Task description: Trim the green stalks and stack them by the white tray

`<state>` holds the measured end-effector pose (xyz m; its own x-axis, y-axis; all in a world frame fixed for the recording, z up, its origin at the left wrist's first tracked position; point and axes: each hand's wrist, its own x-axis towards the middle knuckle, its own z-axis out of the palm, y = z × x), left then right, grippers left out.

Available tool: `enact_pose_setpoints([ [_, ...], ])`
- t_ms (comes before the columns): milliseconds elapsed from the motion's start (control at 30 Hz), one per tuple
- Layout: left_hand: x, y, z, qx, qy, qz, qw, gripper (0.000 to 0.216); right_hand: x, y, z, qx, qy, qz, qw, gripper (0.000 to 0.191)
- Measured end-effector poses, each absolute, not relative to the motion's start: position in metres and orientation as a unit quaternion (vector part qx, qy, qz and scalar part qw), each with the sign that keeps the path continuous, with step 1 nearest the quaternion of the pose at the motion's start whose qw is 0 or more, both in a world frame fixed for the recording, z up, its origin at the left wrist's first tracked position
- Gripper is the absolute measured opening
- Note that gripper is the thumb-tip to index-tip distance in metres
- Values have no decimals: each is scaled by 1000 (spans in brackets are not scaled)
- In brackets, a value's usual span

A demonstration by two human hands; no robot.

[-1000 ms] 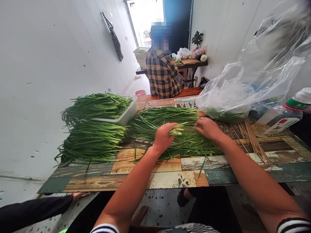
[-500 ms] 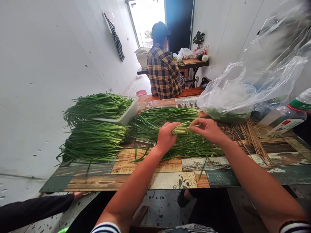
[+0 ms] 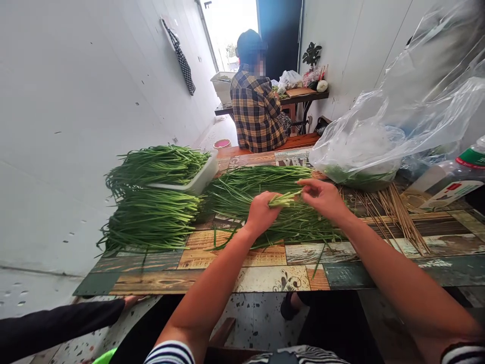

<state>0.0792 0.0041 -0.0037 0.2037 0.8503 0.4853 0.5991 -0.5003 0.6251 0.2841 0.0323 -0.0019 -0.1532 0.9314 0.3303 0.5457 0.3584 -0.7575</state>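
My left hand (image 3: 261, 212) is closed round a small bunch of green chive stalks (image 3: 283, 199), cut ends pointing right. My right hand (image 3: 321, 197) pinches the ends of that bunch with thumb and fingers. Both hands hover over a loose heap of chives (image 3: 265, 202) spread on the patterned table (image 3: 265, 275). A stacked pile of chives (image 3: 151, 220) lies to the left, and another pile fills a white tray (image 3: 200, 179) behind it.
Bamboo skewers (image 3: 390, 212) lie to the right, beside a clear plastic bag (image 3: 364, 146) with greens and a plastic bottle (image 3: 450, 182). A person in a plaid shirt (image 3: 255, 114) sits beyond the table. Another person's dark sleeve and hand (image 3: 76, 316) rest at the lower left.
My right hand has come up off the heap and now pinches the ends of the bunch held in my left hand. The view has shifted slightly.
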Motion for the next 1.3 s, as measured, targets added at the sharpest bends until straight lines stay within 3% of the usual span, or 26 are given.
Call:
enact_pose_setpoints([
  [133,79,3,0,750,491,403,184,10,299,37,4,-573,-742,143,317,21],
  [267,77,2,3,745,483,409,210,12,293,29,17,-474,-787,162,359,34],
  [333,76,3,2,742,478,415,220,16,290,29,15,-439,-804,180,358,26],
  [400,74,5,0,738,474,423,228,19,292,34,9,-460,-790,183,362,24],
  [500,71,8,-3,732,471,428,243,21,303,44,0,-540,-743,185,349,35],
  [600,71,9,-4,732,469,424,253,23,309,43,4,-570,-747,156,305,30],
  [900,70,7,-2,744,465,405,258,25,274,18,15,-357,-841,99,394,18],
  [1067,69,8,0,750,452,400,269,29,268,18,8,-369,-783,255,430,20],
  [1300,70,11,-2,751,457,395,267,33,252,19,0,-433,-530,530,501,26],
])
